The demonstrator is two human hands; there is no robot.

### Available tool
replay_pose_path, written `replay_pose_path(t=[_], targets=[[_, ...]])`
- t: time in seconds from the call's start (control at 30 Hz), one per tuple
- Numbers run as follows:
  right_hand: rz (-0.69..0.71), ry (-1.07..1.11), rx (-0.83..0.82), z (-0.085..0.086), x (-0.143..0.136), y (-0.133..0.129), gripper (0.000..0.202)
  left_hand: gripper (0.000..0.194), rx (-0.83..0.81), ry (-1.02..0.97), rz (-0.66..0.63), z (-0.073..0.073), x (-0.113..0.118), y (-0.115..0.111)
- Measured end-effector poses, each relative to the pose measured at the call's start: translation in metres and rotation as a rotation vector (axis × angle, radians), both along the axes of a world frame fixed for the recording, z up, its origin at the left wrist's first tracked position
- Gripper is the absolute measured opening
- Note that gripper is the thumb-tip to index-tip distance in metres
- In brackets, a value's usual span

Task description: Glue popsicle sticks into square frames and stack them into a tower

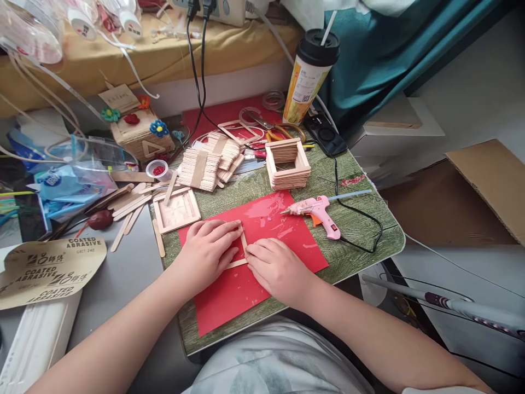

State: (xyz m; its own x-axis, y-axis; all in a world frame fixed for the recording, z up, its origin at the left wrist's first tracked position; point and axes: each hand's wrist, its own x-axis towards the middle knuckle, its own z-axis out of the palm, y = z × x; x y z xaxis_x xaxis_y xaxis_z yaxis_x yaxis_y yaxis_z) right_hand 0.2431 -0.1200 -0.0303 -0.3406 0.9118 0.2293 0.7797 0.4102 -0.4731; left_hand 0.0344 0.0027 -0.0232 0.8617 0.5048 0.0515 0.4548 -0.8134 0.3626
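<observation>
Thin wooden craft sticks (237, 264), joined at a corner, lie on a red sheet (223, 306). My left hand (209, 251) covers their left part, its fingers curled and pressed on the far end. At the right-hand corner, my right hand (281, 268) pinches the sticks with closed fingers. Much of the stick frame is hidden under both hands. Just right of the sheet lies a pink glue gun (318, 210) with a blue glue stick in it, its nozzle over the sheet. Dried glue smears mark the sheet's far part.
Behind the sheet stand a stacked-stick box (288, 178) and banded stick bundles (200, 168). A square stick panel (177, 226) and loose sticks lie left. Farther back are scissors (283, 130), a lidded cup (309, 76) and a decorated box (141, 137). Sandpaper (53, 268) sits far left.
</observation>
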Motion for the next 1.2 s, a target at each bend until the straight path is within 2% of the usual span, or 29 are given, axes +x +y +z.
replay_pose_path(t=[0.1,0.2,0.3,0.4,0.47,0.63,0.7,0.8,0.93,1.0,1.13,1.2], targets=[[-0.006,0.073,-0.006,-0.001,0.003,-0.002,0.022,0.037,0.006,-0.015,-0.004,-0.001,0.000,0.001],[-0.029,0.237,0.035,-0.004,0.009,-0.007,0.023,0.037,0.006,-0.029,-0.002,-0.002,0.000,0.002],[-0.179,0.453,0.059,-0.003,0.014,-0.014,0.021,0.037,-0.004,-0.042,0.002,-0.002,-0.001,0.001],[-0.375,0.688,0.002,0.002,0.012,-0.016,0.020,0.037,-0.016,-0.049,0.007,-0.003,-0.001,0.001],[-0.434,0.769,-0.051,0.004,0.009,-0.013,0.018,0.036,-0.014,-0.053,0.006,-0.003,-0.002,0.001],[-0.331,0.676,-0.107,0.000,-0.002,0.001,0.019,0.036,-0.006,-0.075,-0.018,-0.004,-0.003,0.002],[-0.298,0.684,-0.114,-0.003,-0.005,0.003,0.017,0.035,-0.012,-0.106,0.018,-0.005,-0.004,0.004],[-0.301,0.706,-0.146,-0.004,-0.005,0.003,0.007,0.034,-0.002,-0.126,0.105,-0.007,-0.005,0.009],[-0.323,0.747,-0.152,0.000,-0.001,0.000,0.013,0.022,0.013,-0.096,0.124,-0.011,-0.005,0.016],[-0.363,0.790,-0.167,0.000,-0.001,0.002,0.008,0.019,0.029,-0.122,0.096,-0.011,-0.006,0.016],[-0.460,0.992,-0.348,-0.003,-0.007,0.011,0.036,0.026,0.074,-0.298,0.002,-0.005,-0.007,0.009],[-0.471,1.141,-0.424,-0.003,-0.013,0.015,0.033,0.034,0.104,-0.409,-0.027,-0.001,-0.009,0.005]])
